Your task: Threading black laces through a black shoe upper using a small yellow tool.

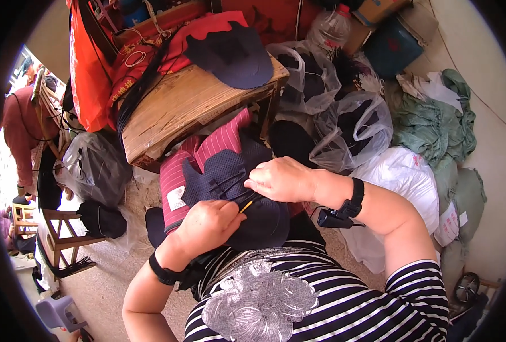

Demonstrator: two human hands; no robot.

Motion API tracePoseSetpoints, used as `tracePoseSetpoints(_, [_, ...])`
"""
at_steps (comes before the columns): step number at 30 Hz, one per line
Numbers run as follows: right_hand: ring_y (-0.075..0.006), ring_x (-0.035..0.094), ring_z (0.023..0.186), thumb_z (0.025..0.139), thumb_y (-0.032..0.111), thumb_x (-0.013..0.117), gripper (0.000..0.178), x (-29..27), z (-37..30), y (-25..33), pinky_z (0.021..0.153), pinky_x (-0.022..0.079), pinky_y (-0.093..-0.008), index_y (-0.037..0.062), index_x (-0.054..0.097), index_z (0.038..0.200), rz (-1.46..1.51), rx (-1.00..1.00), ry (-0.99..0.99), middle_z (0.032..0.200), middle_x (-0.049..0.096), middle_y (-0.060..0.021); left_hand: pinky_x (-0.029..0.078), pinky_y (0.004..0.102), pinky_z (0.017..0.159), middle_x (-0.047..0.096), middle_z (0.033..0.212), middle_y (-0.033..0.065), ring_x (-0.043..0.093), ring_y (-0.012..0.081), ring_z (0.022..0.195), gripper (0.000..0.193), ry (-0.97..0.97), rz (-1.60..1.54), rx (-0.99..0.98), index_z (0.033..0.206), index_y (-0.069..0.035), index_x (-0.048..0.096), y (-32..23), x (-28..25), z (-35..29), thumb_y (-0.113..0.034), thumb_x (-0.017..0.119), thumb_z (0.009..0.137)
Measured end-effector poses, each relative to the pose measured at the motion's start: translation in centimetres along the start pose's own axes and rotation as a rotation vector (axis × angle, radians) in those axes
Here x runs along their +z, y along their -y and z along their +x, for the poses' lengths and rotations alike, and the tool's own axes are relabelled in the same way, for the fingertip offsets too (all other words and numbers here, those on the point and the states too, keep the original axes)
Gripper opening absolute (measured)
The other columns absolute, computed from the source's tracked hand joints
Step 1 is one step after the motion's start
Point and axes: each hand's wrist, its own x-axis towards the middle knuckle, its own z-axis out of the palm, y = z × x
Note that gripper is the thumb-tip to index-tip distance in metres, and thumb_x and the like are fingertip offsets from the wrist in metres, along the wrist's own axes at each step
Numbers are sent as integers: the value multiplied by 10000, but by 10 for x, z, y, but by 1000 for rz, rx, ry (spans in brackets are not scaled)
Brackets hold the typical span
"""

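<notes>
Dark cloth (267, 225) lap-propped, likely for steadiness; left hand (210, 222), 8 o'clock, pinches yellow stick (246, 206); right hand (281, 179), 2 o'clock, clenched, contents hidden.

The view is from the left one of two fisheye cameras worn side by side on the person's head. It faces steeply down and forward: the striped shirt (350, 302) fills the near side, the left hand (210, 224) and right hand (283, 179) lie close below the lens, and the wooden table (173, 111) is farther off. The wide sweep reaches a chair (73, 241) at left and a wall (484, 62) at right.
</notes>
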Motion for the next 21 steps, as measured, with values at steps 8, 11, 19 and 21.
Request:
tracePoseSetpoints(8, [-377,654,703,1031,279,597,363,0,-1,-12,669,529,-470,41,633,758,89,-82,-90,731,649,-155,488,372,570,642,731,112,643,267,628,158,-106,-250,-328,836,-8,644,-16,-11,-42,-70,778,891])
tracePoseSetpoints(11, [-327,652,671,1044,287,596,366,-11,-3,-6,657,526,-428,21,637,795,278,34,-23,737,642,-129,499,344,602,664,813,110,656,232,684,124,-225,-259,-296,925,4,646,-16,-7,-43,-26,763,894])
tracePoseSetpoints(19, [-138,644,715,1028,180,631,191,-27,-6,2,645,520,-283,-4,673,1002,603,141,66,918,652,-73,510,301,652,672,898,99,639,170,696,149,-329,-287,-490,889,4,618,-28,-15,-25,20,765,874])
tracePoseSetpoints(21, [-164,653,831,1001,141,637,143,-20,-10,-4,722,524,-305,2,670,1015,383,-35,-1,939,657,-72,533,296,685,687,986,116,667,167,744,141,-370,-327,-409,905,2,601,-23,-11,-16,10,742,906])
